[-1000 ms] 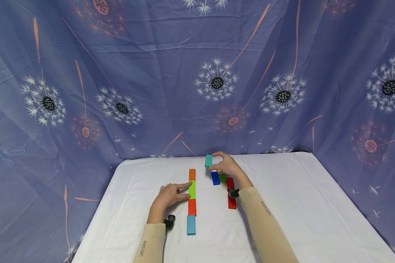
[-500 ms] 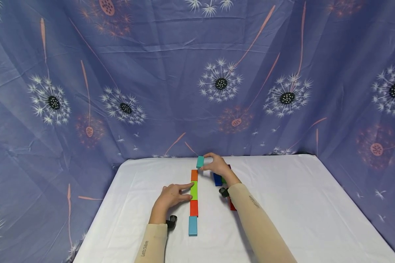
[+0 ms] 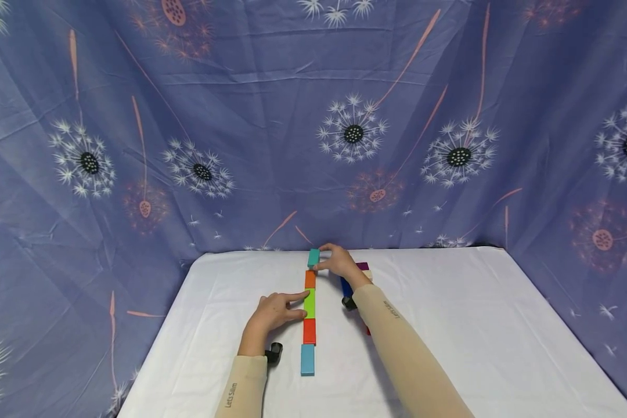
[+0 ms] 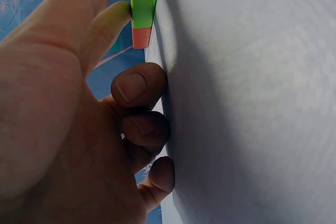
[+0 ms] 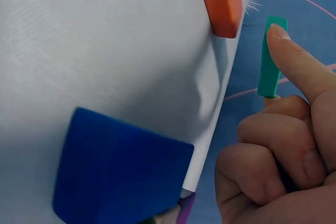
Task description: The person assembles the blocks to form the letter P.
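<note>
My right hand (image 3: 341, 262) pinches a teal block (image 3: 313, 258) between thumb and index finger. In the right wrist view the teal block (image 5: 271, 59) is raised off the cloth, with the other fingers curled below. It is just beyond the far end of a straight row of blocks. From far to near, the row runs orange (image 3: 310, 279), lime green (image 3: 310, 306), red (image 3: 309, 331) and light blue (image 3: 307, 360). With thumb and index finger my left hand (image 3: 273, 312) holds the lime green block from its left side; its other fingers rest loosely at the cloth.
Right of the row lies a group of loose blocks, partly hidden by my right forearm: a dark blue block (image 5: 121, 166), a purple block (image 3: 363, 266) and a cream block (image 3: 368, 273). A white cloth covers the table (image 3: 439, 325). A patterned blue curtain (image 3: 271, 145) hangs behind it.
My right hand has carried the teal block leftward from above the loose blocks to the row's far end. The left hand keeps its place on the lime green block. The view has shifted slightly.
</note>
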Demonstrator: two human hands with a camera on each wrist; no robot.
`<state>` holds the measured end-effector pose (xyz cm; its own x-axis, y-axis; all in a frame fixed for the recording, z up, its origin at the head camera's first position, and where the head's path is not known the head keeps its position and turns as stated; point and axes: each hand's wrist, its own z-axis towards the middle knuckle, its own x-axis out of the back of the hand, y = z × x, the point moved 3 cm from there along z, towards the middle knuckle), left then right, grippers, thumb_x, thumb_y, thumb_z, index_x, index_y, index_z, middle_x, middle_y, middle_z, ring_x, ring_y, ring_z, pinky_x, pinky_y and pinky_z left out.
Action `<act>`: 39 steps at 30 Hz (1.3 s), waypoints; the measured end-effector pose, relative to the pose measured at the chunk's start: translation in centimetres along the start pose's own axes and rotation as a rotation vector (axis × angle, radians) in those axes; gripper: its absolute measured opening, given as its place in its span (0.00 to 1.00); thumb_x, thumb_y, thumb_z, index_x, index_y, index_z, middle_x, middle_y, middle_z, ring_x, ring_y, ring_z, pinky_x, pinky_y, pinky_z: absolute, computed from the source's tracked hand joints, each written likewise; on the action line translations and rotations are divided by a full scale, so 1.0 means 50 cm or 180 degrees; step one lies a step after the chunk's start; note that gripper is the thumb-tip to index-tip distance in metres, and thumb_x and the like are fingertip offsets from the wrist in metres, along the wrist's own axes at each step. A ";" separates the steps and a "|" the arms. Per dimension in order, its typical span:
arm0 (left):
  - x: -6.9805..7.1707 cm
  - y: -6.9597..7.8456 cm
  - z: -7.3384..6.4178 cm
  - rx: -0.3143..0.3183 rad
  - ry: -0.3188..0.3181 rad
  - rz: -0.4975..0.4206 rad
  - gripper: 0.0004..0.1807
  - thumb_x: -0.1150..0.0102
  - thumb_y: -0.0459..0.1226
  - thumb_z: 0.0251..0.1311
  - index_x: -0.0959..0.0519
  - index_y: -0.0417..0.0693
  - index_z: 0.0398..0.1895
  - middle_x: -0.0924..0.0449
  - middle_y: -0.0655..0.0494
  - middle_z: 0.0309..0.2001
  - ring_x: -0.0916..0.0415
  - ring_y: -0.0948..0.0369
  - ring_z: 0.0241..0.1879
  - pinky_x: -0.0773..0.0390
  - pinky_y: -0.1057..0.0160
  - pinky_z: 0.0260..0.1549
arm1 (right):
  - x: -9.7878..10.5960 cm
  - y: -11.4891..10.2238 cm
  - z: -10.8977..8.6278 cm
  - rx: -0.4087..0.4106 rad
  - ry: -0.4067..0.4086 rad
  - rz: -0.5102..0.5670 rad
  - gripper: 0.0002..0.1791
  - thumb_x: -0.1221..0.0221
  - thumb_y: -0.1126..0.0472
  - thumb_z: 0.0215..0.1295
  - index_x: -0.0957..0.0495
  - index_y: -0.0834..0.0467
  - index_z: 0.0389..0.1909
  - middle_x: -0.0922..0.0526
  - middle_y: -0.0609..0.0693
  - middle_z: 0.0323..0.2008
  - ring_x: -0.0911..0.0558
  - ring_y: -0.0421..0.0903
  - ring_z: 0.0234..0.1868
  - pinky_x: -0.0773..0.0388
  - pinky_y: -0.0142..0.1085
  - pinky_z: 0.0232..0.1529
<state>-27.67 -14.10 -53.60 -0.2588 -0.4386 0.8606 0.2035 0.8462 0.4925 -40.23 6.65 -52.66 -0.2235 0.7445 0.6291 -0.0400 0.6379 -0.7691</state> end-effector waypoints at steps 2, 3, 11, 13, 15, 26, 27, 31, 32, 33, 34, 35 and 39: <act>-0.001 -0.001 0.000 0.0026 -0.0003 -0.0004 0.33 0.28 0.57 0.61 0.22 0.76 0.72 0.20 0.63 0.26 0.27 0.66 0.32 0.37 0.56 0.45 | -0.004 0.003 0.004 -0.0049 -0.0011 -0.0040 0.39 0.21 0.48 0.56 0.21 0.51 0.68 0.25 0.59 0.74 0.26 0.63 0.74 0.27 0.58 0.71; -0.001 -0.001 0.000 0.0027 0.0001 -0.0004 0.33 0.28 0.57 0.61 0.22 0.75 0.72 0.20 0.63 0.26 0.27 0.66 0.32 0.37 0.57 0.45 | -0.006 0.005 0.005 -0.0081 -0.0018 -0.0049 0.38 0.20 0.48 0.56 0.21 0.51 0.68 0.25 0.59 0.74 0.26 0.63 0.74 0.27 0.58 0.71; -0.004 -0.001 0.001 -0.0021 0.0003 0.0026 0.33 0.28 0.57 0.62 0.22 0.74 0.72 0.21 0.62 0.26 0.28 0.65 0.30 0.36 0.55 0.45 | -0.014 0.014 0.006 -0.0150 -0.0025 -0.0110 0.37 0.22 0.50 0.59 0.21 0.52 0.68 0.25 0.60 0.74 0.25 0.62 0.73 0.27 0.57 0.71; -0.006 -0.002 0.002 0.0001 -0.0005 0.0035 0.33 0.28 0.57 0.62 0.22 0.75 0.72 0.21 0.62 0.26 0.27 0.66 0.31 0.36 0.54 0.46 | -0.013 0.013 0.005 -0.0135 -0.0040 -0.0109 0.37 0.22 0.49 0.59 0.22 0.52 0.69 0.25 0.61 0.74 0.25 0.63 0.73 0.27 0.57 0.71; -0.007 -0.002 0.003 0.0027 -0.0010 0.0046 0.33 0.28 0.57 0.62 0.22 0.76 0.72 0.20 0.62 0.26 0.27 0.66 0.31 0.35 0.54 0.47 | -0.013 0.012 0.004 -0.0122 -0.0064 -0.0101 0.36 0.22 0.50 0.60 0.22 0.52 0.69 0.26 0.61 0.75 0.26 0.63 0.73 0.27 0.57 0.72; -0.004 0.003 0.002 0.0038 0.0004 0.0063 0.34 0.27 0.57 0.61 0.22 0.75 0.72 0.18 0.61 0.29 0.26 0.65 0.33 0.37 0.57 0.43 | -0.013 0.002 0.010 -0.0174 -0.0080 -0.0229 0.36 0.23 0.52 0.60 0.22 0.52 0.70 0.25 0.60 0.74 0.25 0.62 0.73 0.27 0.56 0.72; -0.004 0.003 0.000 0.0038 0.0000 0.0052 0.34 0.27 0.57 0.61 0.22 0.74 0.72 0.18 0.61 0.29 0.26 0.65 0.33 0.37 0.57 0.43 | -0.014 0.002 0.010 -0.0177 -0.0098 -0.0238 0.37 0.23 0.52 0.60 0.22 0.52 0.70 0.25 0.61 0.74 0.25 0.62 0.73 0.27 0.56 0.72; -0.002 0.004 -0.003 0.0037 -0.0015 0.0012 0.34 0.27 0.57 0.61 0.22 0.75 0.72 0.18 0.61 0.29 0.26 0.64 0.33 0.36 0.57 0.44 | -0.015 -0.001 0.009 -0.0183 -0.0187 -0.0302 0.36 0.24 0.52 0.62 0.22 0.51 0.71 0.26 0.61 0.74 0.25 0.62 0.73 0.27 0.56 0.72; -0.002 0.003 -0.003 0.0032 -0.0011 0.0011 0.34 0.27 0.57 0.61 0.22 0.75 0.72 0.18 0.61 0.29 0.26 0.64 0.33 0.36 0.57 0.44 | -0.015 -0.002 0.008 -0.0174 -0.0209 -0.0334 0.36 0.24 0.51 0.62 0.22 0.51 0.71 0.25 0.61 0.74 0.25 0.62 0.73 0.27 0.56 0.72; -0.002 0.003 -0.003 0.0026 -0.0001 0.0018 0.34 0.27 0.57 0.61 0.22 0.75 0.72 0.18 0.61 0.29 0.26 0.65 0.33 0.36 0.57 0.44 | -0.014 -0.003 0.008 -0.0166 -0.0231 -0.0359 0.36 0.25 0.51 0.63 0.22 0.51 0.71 0.26 0.61 0.74 0.25 0.63 0.73 0.27 0.56 0.72; -0.002 0.002 -0.003 0.0019 0.0007 0.0024 0.34 0.27 0.57 0.61 0.22 0.75 0.72 0.18 0.61 0.29 0.26 0.65 0.33 0.36 0.57 0.44 | -0.014 -0.005 0.007 -0.0147 -0.0255 -0.0387 0.35 0.25 0.51 0.63 0.22 0.51 0.71 0.26 0.61 0.75 0.25 0.63 0.73 0.27 0.56 0.72; -0.002 0.001 -0.002 0.0014 0.0013 0.0030 0.34 0.27 0.57 0.61 0.22 0.75 0.72 0.18 0.61 0.29 0.26 0.65 0.33 0.36 0.57 0.44 | -0.013 -0.006 0.007 -0.0129 -0.0280 -0.0411 0.35 0.26 0.50 0.64 0.23 0.51 0.72 0.26 0.61 0.75 0.25 0.62 0.72 0.27 0.55 0.72; -0.001 -0.001 -0.002 0.0011 0.0008 0.0032 0.34 0.26 0.56 0.60 0.22 0.76 0.71 0.19 0.62 0.28 0.26 0.65 0.33 0.37 0.57 0.43 | -0.012 -0.007 0.005 -0.0096 -0.0402 -0.0448 0.33 0.29 0.51 0.68 0.23 0.51 0.73 0.26 0.61 0.75 0.20 0.59 0.64 0.23 0.53 0.66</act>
<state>-27.57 -14.14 -53.68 -0.2544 -0.4308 0.8658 0.2030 0.8516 0.4834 -40.33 5.93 -52.79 -0.3382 0.6180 0.7097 -0.0508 0.7411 -0.6695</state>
